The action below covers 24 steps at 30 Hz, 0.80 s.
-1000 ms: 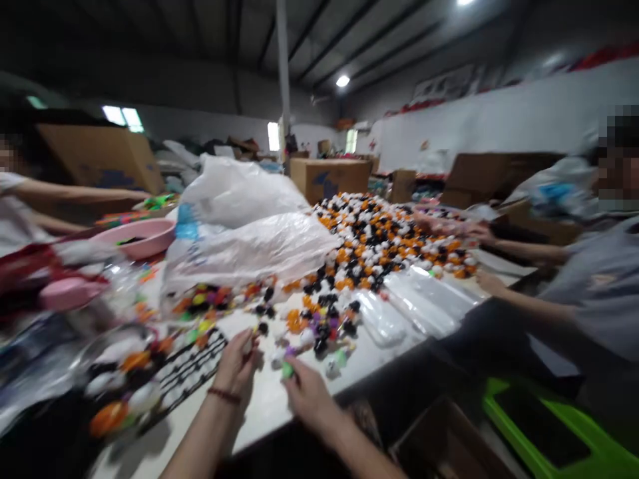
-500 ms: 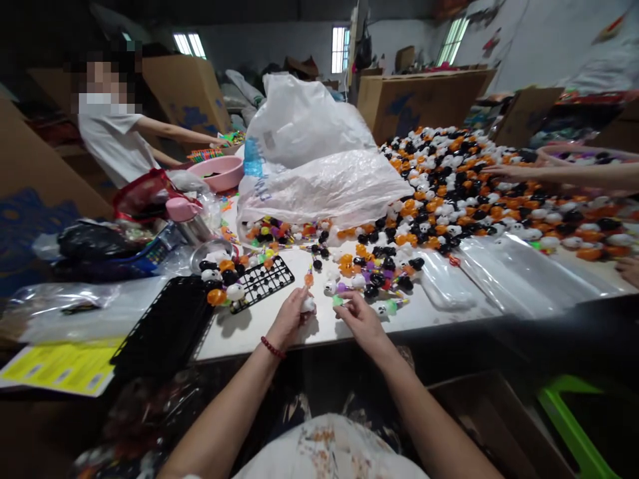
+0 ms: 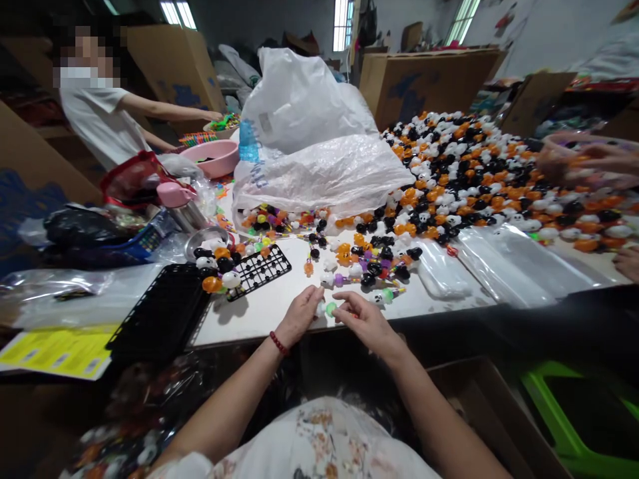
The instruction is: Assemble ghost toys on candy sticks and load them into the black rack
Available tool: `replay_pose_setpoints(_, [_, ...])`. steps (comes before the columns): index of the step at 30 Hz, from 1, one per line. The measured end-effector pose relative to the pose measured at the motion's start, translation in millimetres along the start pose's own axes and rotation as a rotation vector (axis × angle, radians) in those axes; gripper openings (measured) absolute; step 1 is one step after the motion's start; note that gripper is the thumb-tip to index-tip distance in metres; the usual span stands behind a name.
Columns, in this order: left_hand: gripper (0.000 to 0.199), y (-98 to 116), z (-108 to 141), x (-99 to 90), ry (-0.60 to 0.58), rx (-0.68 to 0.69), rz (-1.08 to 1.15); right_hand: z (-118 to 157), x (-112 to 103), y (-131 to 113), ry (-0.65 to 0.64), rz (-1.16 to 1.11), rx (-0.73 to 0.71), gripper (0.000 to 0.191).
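Observation:
Near the table's front edge, my left hand point(image 3: 301, 314) is closed on a small white piece point(image 3: 319, 309). Close beside it, my right hand point(image 3: 363, 319) pinches a light green piece point(image 3: 331, 309), which meets or nearly meets the white one. Just beyond my hands lie a white-and-purple toy stick point(image 3: 335, 280) and a green-topped one point(image 3: 388, 296). A short stick with an orange end point(image 3: 309, 267) rests behind my left hand. On the left, black, white and orange heads sit on a black grid rack point(image 3: 259, 271).
A large white plastic bag point(image 3: 319, 159) stands at the middle back. Right of it is a big pile of orange, black and white heads point(image 3: 449, 173). Clear bags point(image 3: 524, 263) lie at the right. A person point(image 3: 100, 113) stands at the left; another person's hands point(image 3: 606, 163) are at the right.
My hands have come together, bringing the white and green pieces close. The orange-ended stick now lies clear of my left hand. The other person's hand at the right has moved to the pink basin.

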State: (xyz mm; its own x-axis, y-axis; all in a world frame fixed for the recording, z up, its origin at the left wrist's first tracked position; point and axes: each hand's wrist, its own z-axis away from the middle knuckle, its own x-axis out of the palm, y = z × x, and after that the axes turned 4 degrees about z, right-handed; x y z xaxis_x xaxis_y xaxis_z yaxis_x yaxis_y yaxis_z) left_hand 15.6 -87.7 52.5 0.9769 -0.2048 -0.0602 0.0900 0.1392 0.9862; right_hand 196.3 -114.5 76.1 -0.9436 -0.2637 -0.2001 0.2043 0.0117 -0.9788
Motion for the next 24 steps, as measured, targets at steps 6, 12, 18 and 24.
replay_pose_setpoints(6, [0.05, 2.7, 4.1, 8.1, 0.016, -0.042, 0.027, 0.9, 4.2, 2.9, -0.021, -0.078, 0.008, 0.025])
replay_pose_setpoints(12, [0.053, -6.6, 9.6, 27.3, 0.13, -0.08, 0.107, 3.2, 19.5, 9.6, -0.039, -0.105, 0.0, 0.027])
replay_pose_setpoints(18, [0.036, 9.1, -25.2, 16.4, 0.256, 0.066, -0.02, -17.4, -26.2, 7.5, 0.279, 0.015, -0.057, 0.029])
replay_pose_setpoints(24, [0.023, 23.6, -98.5, 4.7, 0.261, 0.215, -0.223, -51.3, -90.3, 3.1, 0.758, 0.605, -0.304, 0.029])
